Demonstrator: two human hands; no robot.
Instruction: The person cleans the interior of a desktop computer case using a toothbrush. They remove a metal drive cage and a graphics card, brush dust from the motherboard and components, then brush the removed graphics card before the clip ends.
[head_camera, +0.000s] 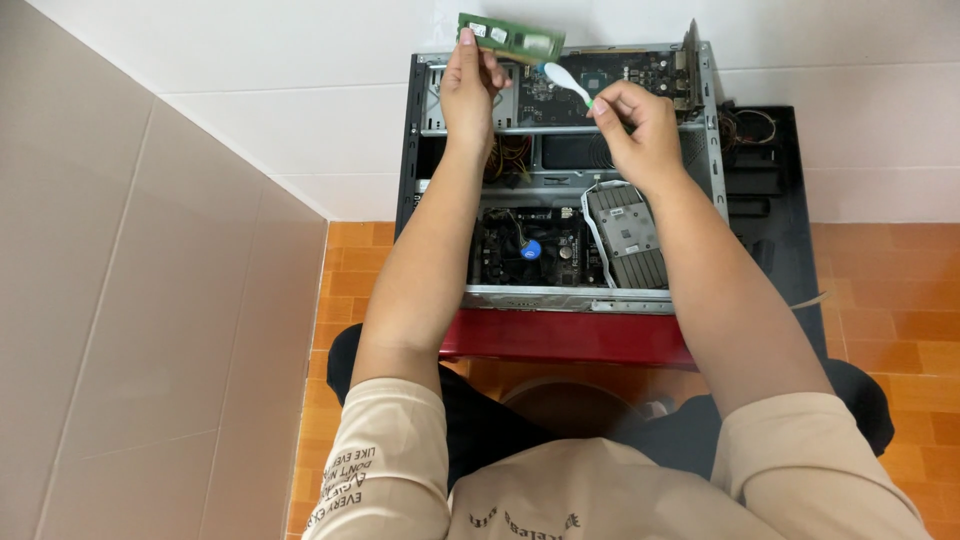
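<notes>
Left hand (468, 85) pinches a RAM stick (511, 38) up over the case's (560, 297) far edge; right hand (632, 125) grips a toothbrush (566, 84), bristles aimed at it.

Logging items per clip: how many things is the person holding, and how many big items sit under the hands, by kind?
Green memory module, in left hand: 1
White brush, in right hand: 1
Open computer case: 1
Red stand under the case: 1
Total: 4
</notes>
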